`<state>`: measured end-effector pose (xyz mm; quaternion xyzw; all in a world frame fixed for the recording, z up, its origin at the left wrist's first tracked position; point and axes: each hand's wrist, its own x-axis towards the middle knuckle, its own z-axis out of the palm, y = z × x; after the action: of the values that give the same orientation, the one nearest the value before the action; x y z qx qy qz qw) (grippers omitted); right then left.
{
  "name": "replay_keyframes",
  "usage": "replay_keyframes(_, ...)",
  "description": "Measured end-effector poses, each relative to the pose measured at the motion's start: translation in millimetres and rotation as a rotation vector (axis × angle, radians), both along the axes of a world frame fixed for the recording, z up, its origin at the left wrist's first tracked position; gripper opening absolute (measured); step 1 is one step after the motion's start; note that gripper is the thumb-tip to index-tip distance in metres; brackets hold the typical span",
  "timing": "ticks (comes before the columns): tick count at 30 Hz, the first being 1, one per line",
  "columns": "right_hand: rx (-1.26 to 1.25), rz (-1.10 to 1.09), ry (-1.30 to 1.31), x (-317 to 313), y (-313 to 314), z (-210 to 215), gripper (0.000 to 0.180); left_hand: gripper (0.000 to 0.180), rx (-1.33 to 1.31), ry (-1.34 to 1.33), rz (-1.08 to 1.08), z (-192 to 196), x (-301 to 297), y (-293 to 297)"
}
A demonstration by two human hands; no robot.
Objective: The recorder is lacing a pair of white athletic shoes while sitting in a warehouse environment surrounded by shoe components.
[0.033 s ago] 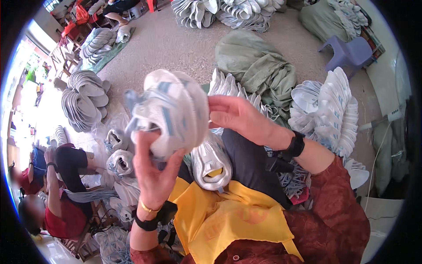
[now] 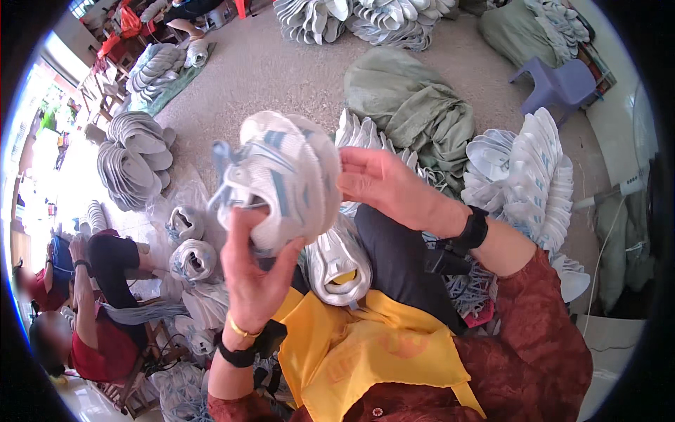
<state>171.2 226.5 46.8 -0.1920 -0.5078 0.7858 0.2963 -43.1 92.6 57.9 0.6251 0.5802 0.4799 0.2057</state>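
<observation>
My left hand (image 2: 260, 271) grips a bundle of nested white shoe uppers (image 2: 302, 183) with blue-grey stripes and laces, held up before my lap. Its thumb reaches into the opening of the nearest upper; most of the fingers are hidden beneath. At the bundle's right edge my right hand (image 2: 401, 186) pinches the outermost upper, though the exact contact at the fingertips is hard to see. Another white shoe upper (image 2: 339, 271) rests in my lap against the yellow apron (image 2: 373, 344), its opening toward me.
Stacked white pieces (image 2: 517, 172) stand to the right, more uppers (image 2: 193, 259) to the left. Ahead lie a green sack (image 2: 411, 98) and a purple stool (image 2: 555, 81). Two people sit at the left, one in a red shirt (image 2: 105, 337). Another stack (image 2: 133, 162) stands beyond them.
The bundle has shifted slightly to the right and turned a little, with my left hand moving along. My right hand stays at its right edge, nearly still.
</observation>
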Motion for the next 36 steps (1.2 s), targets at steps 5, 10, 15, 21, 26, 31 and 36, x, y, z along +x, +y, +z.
replay_keyframes(5, -0.220, -0.012, 0.013, -7, 28, -16, 0.047, 0.037, -0.005, 0.047, -0.062, -22, 13, 40)
replay_keyframes(10, -0.167, -0.025, -0.089, -15, 80, -45, 0.043, 0.044, -0.160, 0.051, -0.098, -50, 9, 69)
replay_keyframes(15, 0.092, -0.170, -0.275, -37, 158, -114, 0.041, 0.045, -0.155, -0.064, 0.056, -72, 1, 67)
replay_keyframes(21, 0.709, -0.299, -0.624, -58, 239, -229, 0.048, 0.031, -0.537, -0.179, 0.091, -107, -10, 61)
replay_keyframes(26, 0.889, -0.259, -0.795, -83, 247, -305, 0.041, 0.025, -0.577, -0.203, 0.033, -110, -15, 64)
replay_keyframes(31, 1.100, 0.043, -0.892, -98, 233, -350, 0.025, 0.029, -0.642, -0.144, -0.010, -104, -10, 70)
replay_keyframes(36, 1.159, 0.314, -0.899, -112, 217, -376, 0.028, 0.027, -0.688, -0.178, -0.042, -106, -9, 74)
